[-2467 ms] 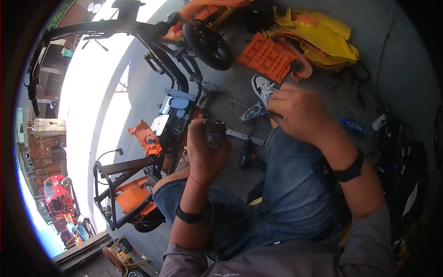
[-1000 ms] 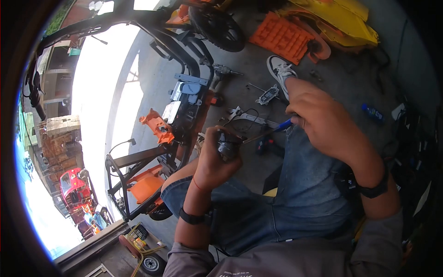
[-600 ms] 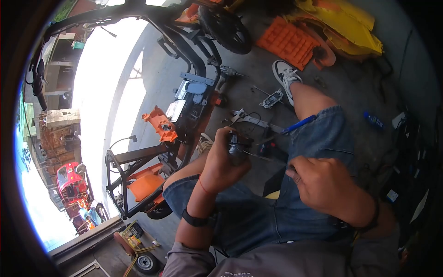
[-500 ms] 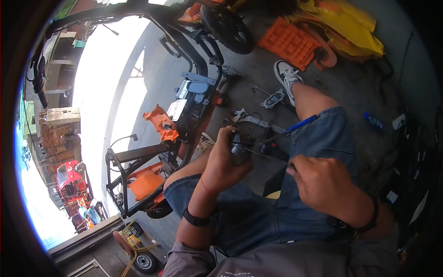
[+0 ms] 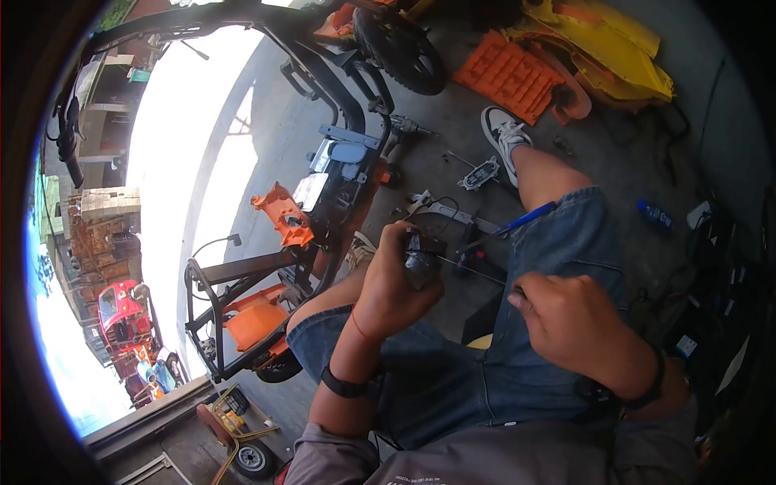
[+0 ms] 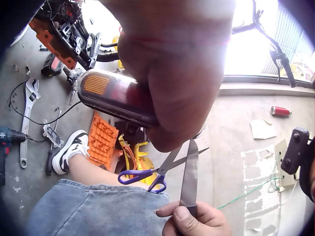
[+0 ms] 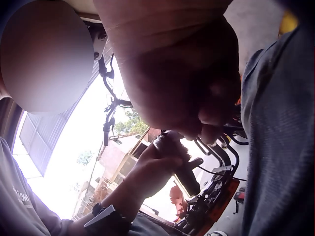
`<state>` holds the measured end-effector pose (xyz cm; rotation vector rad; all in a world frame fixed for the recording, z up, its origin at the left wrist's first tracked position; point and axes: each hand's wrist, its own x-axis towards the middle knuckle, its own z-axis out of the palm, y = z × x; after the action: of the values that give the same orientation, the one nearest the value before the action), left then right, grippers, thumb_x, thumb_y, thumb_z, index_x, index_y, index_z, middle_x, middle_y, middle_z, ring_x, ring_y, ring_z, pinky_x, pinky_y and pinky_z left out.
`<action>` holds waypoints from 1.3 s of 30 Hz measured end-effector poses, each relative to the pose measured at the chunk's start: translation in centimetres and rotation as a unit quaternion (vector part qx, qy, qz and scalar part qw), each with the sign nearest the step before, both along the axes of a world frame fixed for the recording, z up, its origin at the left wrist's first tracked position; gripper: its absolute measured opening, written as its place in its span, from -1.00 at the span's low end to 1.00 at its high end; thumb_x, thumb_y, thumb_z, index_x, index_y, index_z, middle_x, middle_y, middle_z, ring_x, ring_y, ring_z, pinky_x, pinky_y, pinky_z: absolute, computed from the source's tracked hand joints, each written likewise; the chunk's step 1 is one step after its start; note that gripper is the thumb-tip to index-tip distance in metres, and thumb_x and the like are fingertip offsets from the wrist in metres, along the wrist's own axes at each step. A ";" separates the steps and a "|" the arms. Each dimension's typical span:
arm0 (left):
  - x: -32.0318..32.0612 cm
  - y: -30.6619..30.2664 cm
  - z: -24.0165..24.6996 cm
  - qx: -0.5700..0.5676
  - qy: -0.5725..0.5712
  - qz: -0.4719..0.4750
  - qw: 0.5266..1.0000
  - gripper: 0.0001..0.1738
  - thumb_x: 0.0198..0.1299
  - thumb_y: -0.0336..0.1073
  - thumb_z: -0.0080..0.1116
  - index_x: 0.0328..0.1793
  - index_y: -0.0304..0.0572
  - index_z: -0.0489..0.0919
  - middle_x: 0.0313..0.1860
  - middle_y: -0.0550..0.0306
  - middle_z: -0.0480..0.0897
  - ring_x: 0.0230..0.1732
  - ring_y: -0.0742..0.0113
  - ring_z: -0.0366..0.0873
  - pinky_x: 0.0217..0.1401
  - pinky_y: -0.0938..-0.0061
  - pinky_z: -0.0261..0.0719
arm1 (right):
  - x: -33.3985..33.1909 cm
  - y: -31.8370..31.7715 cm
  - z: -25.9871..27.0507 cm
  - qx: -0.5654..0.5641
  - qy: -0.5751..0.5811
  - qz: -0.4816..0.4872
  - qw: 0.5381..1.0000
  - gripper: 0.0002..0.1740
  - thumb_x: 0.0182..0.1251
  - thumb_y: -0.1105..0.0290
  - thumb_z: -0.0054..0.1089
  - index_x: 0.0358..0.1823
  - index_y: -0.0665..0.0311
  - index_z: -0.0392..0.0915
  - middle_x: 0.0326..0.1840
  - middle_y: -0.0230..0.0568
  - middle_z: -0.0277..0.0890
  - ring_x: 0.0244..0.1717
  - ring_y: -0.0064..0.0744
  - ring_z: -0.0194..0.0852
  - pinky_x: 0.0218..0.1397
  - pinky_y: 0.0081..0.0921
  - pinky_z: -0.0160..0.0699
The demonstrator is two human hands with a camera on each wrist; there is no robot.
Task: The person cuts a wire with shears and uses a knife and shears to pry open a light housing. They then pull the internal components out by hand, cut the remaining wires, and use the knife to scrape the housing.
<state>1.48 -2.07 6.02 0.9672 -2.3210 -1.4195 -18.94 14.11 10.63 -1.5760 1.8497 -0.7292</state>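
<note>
Grey blade [image 6: 190, 178] (one) in right grip [image 5: 571, 325].

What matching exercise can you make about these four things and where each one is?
1. Amber-and-red plastic lamp
2. Flat gray metal blade
3. Blue-handled metal scissors
4. Silver metal wrench

A. On the gray concrete floor
B. Pinched by the right hand
C. At the blue denim knee, blades spread
D. Gripped by the left hand

Pairs: 1-D, 2-B, 3-C, 4-A
</note>
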 end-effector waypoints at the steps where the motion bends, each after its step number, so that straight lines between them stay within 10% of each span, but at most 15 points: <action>1: 0.0 0.0 -0.1 0.000 0.000 -0.003 1.000 -0.32 -0.06 -0.64 0.30 0.21 -0.19 0.29 0.01 0.04 0.60 0.08 0.29 0.62 0.17 0.40 0.59 | 0.1 -0.3 0.1 0.016 0.014 0.007 1.000 -0.77 0.41 0.40 0.23 -0.42 0.29 0.46 -0.66 -0.04 0.53 -0.61 0.02 0.63 -0.56 -0.16 0.57; 39: -0.1 -0.3 -1.1 0.064 -0.003 0.054 0.997 -0.40 0.00 -0.58 0.36 0.16 -0.24 0.33 -0.05 0.07 0.57 -0.01 0.37 0.58 0.07 0.45 0.58 | 1.0 -0.3 -2.8 0.104 -0.043 0.006 0.994 -0.93 0.24 0.49 0.16 -0.36 0.36 0.52 -0.50 0.18 0.65 -0.43 0.15 0.74 -0.39 -0.06 0.72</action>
<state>1.38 -2.42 4.88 1.1147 -2.1684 -1.5380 -17.96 13.78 7.80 -1.4001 1.7888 -0.5704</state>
